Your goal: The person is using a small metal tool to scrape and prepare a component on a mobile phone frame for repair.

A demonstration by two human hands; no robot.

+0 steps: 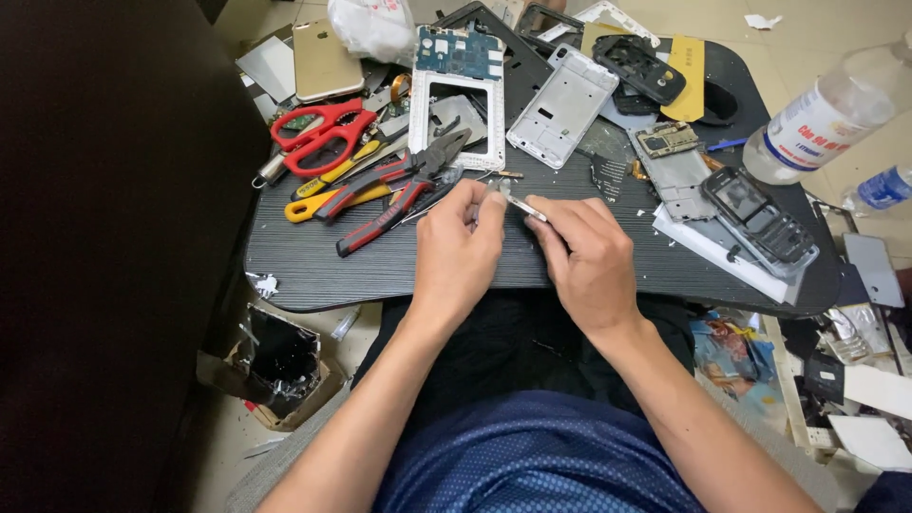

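Observation:
My left hand (460,242) and my right hand (587,255) meet over the front middle of a small dark table (304,271). Between their fingertips is a small silvery metal part (518,202), pinched from both sides. Just left of my left hand lie red-and-black pliers (399,185) and a second red-handled tool. Red scissors (321,135) rest further back left.
Phone parts crowd the table: a white frame with a blue circuit board (457,90), a silver mid-frame (561,104), a gold phone back (323,62), a dark keypad phone shell (760,217). A clear plastic bottle (836,104) stands at the right. Debris litters the floor.

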